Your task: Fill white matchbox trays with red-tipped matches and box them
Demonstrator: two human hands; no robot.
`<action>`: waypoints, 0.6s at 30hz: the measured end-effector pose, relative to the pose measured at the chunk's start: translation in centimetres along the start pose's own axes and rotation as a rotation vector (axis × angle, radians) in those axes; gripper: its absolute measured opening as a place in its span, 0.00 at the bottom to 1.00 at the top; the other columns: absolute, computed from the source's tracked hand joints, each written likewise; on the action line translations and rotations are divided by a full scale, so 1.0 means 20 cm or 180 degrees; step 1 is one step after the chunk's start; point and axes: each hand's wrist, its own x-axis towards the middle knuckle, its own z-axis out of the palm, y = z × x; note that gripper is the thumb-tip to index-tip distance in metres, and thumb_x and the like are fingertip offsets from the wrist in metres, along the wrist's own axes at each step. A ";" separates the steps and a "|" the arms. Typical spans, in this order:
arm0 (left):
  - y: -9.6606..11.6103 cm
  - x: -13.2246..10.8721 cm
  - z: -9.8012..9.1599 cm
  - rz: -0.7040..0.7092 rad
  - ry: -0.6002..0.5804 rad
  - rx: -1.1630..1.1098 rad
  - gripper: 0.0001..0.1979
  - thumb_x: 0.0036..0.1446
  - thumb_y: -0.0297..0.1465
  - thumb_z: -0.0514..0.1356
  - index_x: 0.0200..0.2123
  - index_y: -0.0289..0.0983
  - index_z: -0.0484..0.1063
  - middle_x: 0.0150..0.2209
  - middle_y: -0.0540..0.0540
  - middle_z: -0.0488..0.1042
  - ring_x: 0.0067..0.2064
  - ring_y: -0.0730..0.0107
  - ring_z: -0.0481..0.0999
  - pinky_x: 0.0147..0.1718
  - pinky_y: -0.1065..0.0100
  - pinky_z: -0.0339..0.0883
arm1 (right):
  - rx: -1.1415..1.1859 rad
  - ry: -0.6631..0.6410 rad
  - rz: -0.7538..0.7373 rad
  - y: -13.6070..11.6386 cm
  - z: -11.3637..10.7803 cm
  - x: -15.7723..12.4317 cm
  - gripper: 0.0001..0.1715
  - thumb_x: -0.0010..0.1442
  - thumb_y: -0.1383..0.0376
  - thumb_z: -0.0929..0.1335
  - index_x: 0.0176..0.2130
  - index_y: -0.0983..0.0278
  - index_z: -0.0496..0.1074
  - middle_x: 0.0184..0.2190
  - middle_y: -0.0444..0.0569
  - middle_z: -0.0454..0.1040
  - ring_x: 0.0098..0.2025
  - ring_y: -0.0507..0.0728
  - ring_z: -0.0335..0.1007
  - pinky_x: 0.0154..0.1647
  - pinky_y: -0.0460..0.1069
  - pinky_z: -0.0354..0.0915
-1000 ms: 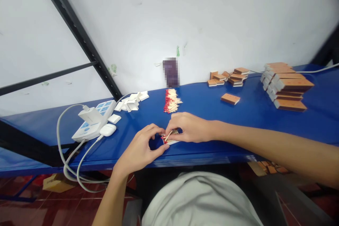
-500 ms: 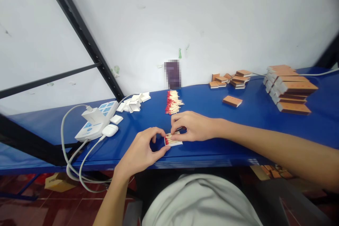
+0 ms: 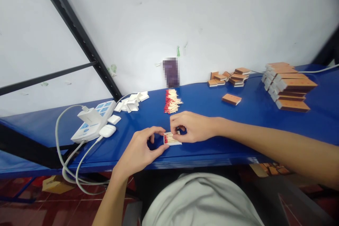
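Note:
A small white matchbox tray [image 3: 172, 138] filled with red-tipped matches lies near the front edge of the blue table [image 3: 238, 127]. My left hand [image 3: 140, 150] pinches the tray's left end between thumb and fingers. My right hand [image 3: 192, 127] curls over the tray's right end, fingertips on it. A loose pile of red-tipped matches [image 3: 171, 101] lies just behind my hands.
Several empty white trays [image 3: 132, 102] lie at the back left, beside a white power strip [image 3: 92, 122] with cables and an earbud case [image 3: 107, 130]. Orange matchbox sleeves are piled at the back [image 3: 230, 77], one lies alone [image 3: 231, 99], and stacks [image 3: 288, 86] stand at right.
The matches that stuck up between my fingers now lie flat in the tray. My right hand has drawn back slightly to the tray's right end.

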 end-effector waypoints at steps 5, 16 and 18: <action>0.00 0.00 -0.01 -0.0107 -0.0001 0.0083 0.10 0.57 0.35 0.67 0.43 0.43 0.77 0.29 0.54 0.73 0.29 0.72 0.66 0.31 0.70 0.61 | -0.0059 0.0102 0.0144 0.03 -0.04 0.01 0.02 0.57 0.69 0.66 0.33 0.64 0.70 0.30 0.44 0.72 0.30 0.50 0.64 0.33 0.46 0.58; -0.01 0.00 0.00 0.0208 -0.0087 -0.0066 0.14 0.61 0.34 0.65 0.50 0.44 0.73 0.36 0.52 0.73 0.33 0.72 0.67 0.34 0.70 0.63 | -0.0749 -0.0467 0.0889 0.09 -0.12 -0.01 0.07 0.59 0.63 0.67 0.39 0.62 0.69 0.41 0.49 0.74 0.34 0.54 0.66 0.33 0.47 0.56; -0.01 0.00 0.00 0.0188 -0.0063 -0.0015 0.16 0.60 0.34 0.65 0.52 0.45 0.72 0.34 0.53 0.71 0.33 0.72 0.67 0.35 0.70 0.63 | -0.0566 -0.0532 0.0792 0.10 -0.12 0.00 0.05 0.61 0.64 0.66 0.38 0.63 0.70 0.38 0.48 0.74 0.35 0.53 0.66 0.34 0.47 0.57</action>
